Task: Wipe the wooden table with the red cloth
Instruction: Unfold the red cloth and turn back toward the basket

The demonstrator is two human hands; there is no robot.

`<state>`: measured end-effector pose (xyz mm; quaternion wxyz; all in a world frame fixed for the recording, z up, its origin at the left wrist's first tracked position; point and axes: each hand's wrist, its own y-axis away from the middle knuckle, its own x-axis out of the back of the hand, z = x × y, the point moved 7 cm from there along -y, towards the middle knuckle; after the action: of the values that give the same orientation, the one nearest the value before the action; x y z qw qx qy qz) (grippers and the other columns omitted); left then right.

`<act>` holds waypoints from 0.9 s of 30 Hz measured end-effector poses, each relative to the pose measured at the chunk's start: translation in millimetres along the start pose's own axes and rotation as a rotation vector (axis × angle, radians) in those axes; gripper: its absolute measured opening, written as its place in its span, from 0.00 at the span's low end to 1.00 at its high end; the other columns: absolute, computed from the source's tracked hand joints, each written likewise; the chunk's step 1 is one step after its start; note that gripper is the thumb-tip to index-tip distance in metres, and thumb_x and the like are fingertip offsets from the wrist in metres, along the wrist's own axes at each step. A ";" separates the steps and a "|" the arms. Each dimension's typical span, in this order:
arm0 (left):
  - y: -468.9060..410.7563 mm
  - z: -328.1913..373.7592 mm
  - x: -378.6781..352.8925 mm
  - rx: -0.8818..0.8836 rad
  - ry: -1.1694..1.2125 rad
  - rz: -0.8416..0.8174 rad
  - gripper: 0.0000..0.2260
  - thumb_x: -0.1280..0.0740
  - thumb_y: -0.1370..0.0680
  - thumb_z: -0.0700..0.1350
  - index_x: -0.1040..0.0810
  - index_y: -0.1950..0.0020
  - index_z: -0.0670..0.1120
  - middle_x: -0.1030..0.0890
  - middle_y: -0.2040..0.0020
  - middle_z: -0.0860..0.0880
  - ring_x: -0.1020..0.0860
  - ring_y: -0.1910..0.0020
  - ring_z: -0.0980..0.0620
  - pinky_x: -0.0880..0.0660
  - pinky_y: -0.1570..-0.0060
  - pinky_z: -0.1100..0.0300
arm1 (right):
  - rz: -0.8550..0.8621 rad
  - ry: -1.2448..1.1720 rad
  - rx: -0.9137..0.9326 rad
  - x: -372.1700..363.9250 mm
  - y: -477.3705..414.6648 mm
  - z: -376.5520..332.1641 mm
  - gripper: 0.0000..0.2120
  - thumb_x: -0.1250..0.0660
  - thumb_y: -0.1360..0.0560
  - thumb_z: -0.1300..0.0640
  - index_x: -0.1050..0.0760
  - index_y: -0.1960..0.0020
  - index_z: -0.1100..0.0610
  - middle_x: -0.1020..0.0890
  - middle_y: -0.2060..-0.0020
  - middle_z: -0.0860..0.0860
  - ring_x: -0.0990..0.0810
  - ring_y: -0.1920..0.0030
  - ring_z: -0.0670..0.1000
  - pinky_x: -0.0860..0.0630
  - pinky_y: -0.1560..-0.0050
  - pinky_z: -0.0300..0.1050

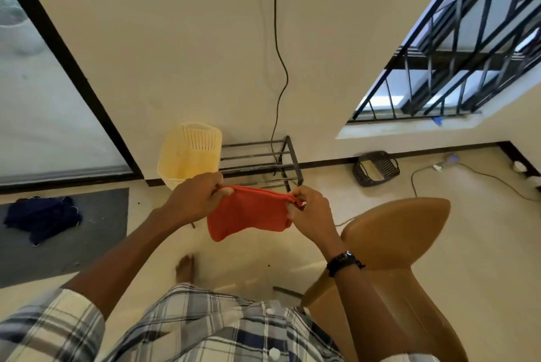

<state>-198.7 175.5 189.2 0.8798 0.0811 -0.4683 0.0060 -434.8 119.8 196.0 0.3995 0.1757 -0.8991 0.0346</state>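
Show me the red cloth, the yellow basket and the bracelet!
red cloth (248, 215): head view, middle of the hanging fabric.
yellow basket (187, 156): head view, its side wall.
bracelet (343, 262): head view, dark beads on the wrist.

1. Floor (468, 244): pale tiles, runs to wall w/ dark skirting.
2. Left: grey mat (87, 238) flat on floor, dark blue clothes (44, 219) heaped on it.
3. By wall: yellow basket (190, 153), just beside black metal rack (263, 162).
4. Further right by wall: black basket (376, 168); cable (483, 177) snakes over tiles nr it.
5. Right, close: brown plastic chair (395, 238) on floor.
6. Centre: bare foot (185, 268) on tiles.
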 end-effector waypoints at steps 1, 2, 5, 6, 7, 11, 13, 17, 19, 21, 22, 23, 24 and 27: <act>-3.7 -9.3 1.4 0.015 0.033 -0.015 0.11 0.38 0.20 0.55 0.27 0.55 0.49 0.22 0.62 0.52 0.24 0.64 0.55 0.34 0.68 0.64 | -0.015 -0.005 -0.008 -6.2 -8.7 -2.6 0.06 0.32 0.25 0.60 0.24 0.54 0.49 0.23 0.61 0.38 0.24 0.59 0.37 0.31 0.63 0.26; -10.1 -21.8 4.6 0.035 0.068 -0.026 0.11 0.37 0.20 0.55 0.27 0.56 0.49 0.22 0.61 0.51 0.24 0.64 0.53 0.33 0.68 0.63 | -0.028 -0.012 -0.013 -14.1 -20.4 -6.9 0.06 0.32 0.25 0.60 0.24 0.55 0.49 0.24 0.61 0.38 0.24 0.58 0.38 0.30 0.61 0.26; -28.5 -62.0 15.6 0.119 0.231 -0.073 0.11 0.34 0.21 0.52 0.27 0.55 0.46 0.19 0.59 0.47 0.20 0.68 0.51 0.25 0.68 0.58 | -0.054 -0.030 -0.026 -40.8 -53.4 -20.7 0.08 0.31 0.25 0.61 0.25 0.55 0.48 0.23 0.59 0.40 0.23 0.57 0.41 0.26 0.56 0.33; -33.9 -72.8 19.3 0.133 0.296 -0.090 0.10 0.33 0.21 0.51 0.26 0.54 0.45 0.18 0.59 0.46 0.19 0.70 0.50 0.22 0.69 0.54 | -0.059 -0.032 -0.022 -47.7 -62.0 -26.0 0.08 0.31 0.26 0.61 0.25 0.55 0.48 0.22 0.59 0.41 0.22 0.57 0.42 0.24 0.55 0.35; -40.9 -87.2 26.2 0.137 0.332 -0.089 0.10 0.32 0.22 0.50 0.26 0.54 0.45 0.18 0.59 0.47 0.18 0.71 0.51 0.21 0.68 0.52 | -0.067 -0.038 -0.018 -57.5 -73.7 -33.0 0.07 0.31 0.26 0.61 0.24 0.54 0.49 0.21 0.59 0.42 0.22 0.57 0.43 0.24 0.56 0.35; -66.0 -136.0 58.6 0.062 0.218 -0.023 0.08 0.29 0.25 0.50 0.27 0.59 0.52 0.24 0.59 0.56 0.24 0.62 0.59 0.30 0.61 0.61 | -0.084 -0.019 0.026 -96.5 -110.1 -62.0 0.10 0.31 0.26 0.62 0.22 0.46 0.53 0.21 0.55 0.43 0.22 0.56 0.43 0.29 0.58 0.28; -81.3 -159.9 76.4 0.037 0.163 0.032 0.09 0.27 0.26 0.49 0.27 0.58 0.53 0.27 0.59 0.57 0.27 0.60 0.60 0.33 0.61 0.63 | -0.059 -0.005 0.080 -114.2 -127.8 -81.7 0.12 0.33 0.25 0.63 0.21 0.44 0.53 0.21 0.54 0.43 0.23 0.55 0.42 0.30 0.56 0.26; -104.9 -199.5 103.1 -0.001 0.183 0.151 0.14 0.22 0.30 0.47 0.28 0.57 0.52 0.26 0.57 0.53 0.25 0.61 0.56 0.27 0.61 0.63 | 0.023 -0.014 0.140 -143.9 -160.0 -110.6 0.11 0.33 0.25 0.64 0.20 0.46 0.53 0.22 0.56 0.40 0.25 0.58 0.37 0.31 0.55 0.24; -114.4 -215.4 108.0 -0.003 0.160 0.149 0.17 0.20 0.33 0.45 0.29 0.57 0.51 0.26 0.56 0.51 0.24 0.61 0.52 0.26 0.61 0.59 | 0.027 -0.007 0.126 -160.6 -175.4 -116.8 0.09 0.30 0.26 0.62 0.20 0.47 0.54 0.22 0.55 0.42 0.25 0.58 0.38 0.31 0.56 0.24; -122.5 -229.9 107.5 0.021 0.122 0.140 0.15 0.22 0.32 0.41 0.27 0.57 0.48 0.25 0.55 0.48 0.23 0.61 0.48 0.24 0.61 0.54 | -0.001 -0.012 0.149 -177.8 -188.0 -122.1 0.09 0.26 0.28 0.60 0.21 0.48 0.56 0.21 0.53 0.46 0.23 0.57 0.40 0.27 0.55 0.27; -127.2 -239.3 105.3 0.036 0.106 0.140 0.12 0.23 0.31 0.39 0.26 0.57 0.45 0.25 0.55 0.47 0.23 0.61 0.47 0.24 0.61 0.52 | -0.031 -0.002 0.155 -187.9 -194.2 -123.1 0.10 0.26 0.28 0.60 0.22 0.49 0.56 0.20 0.51 0.48 0.22 0.56 0.42 0.25 0.54 0.31; -131.8 -248.5 102.1 0.052 0.089 0.138 0.10 0.24 0.30 0.38 0.25 0.56 0.44 0.25 0.55 0.47 0.23 0.62 0.47 0.24 0.62 0.52 | -0.067 0.008 0.154 -198.3 -200.0 -121.5 0.09 0.27 0.27 0.60 0.22 0.48 0.56 0.20 0.50 0.48 0.22 0.55 0.44 0.23 0.53 0.36; -137.2 -257.8 97.6 0.071 0.081 0.131 0.09 0.25 0.29 0.38 0.24 0.56 0.43 0.25 0.56 0.48 0.23 0.62 0.47 0.24 0.62 0.52 | -0.101 0.024 0.145 -208.5 -206.3 -119.3 0.08 0.29 0.26 0.61 0.22 0.48 0.57 0.20 0.50 0.49 0.22 0.54 0.45 0.23 0.52 0.39; -151.4 -281.8 74.1 0.152 0.055 0.057 0.08 0.26 0.28 0.39 0.25 0.57 0.44 0.26 0.57 0.49 0.23 0.62 0.47 0.24 0.60 0.50 | -0.155 0.081 0.123 -236.0 -226.5 -101.7 0.04 0.32 0.23 0.61 0.21 0.48 0.57 0.20 0.53 0.50 0.25 0.55 0.46 0.27 0.55 0.38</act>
<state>87.8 63.0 75.0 0.8831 0.1340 -0.4444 0.0687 -139.1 -3.5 74.8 0.4257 0.2673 -0.8620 0.0659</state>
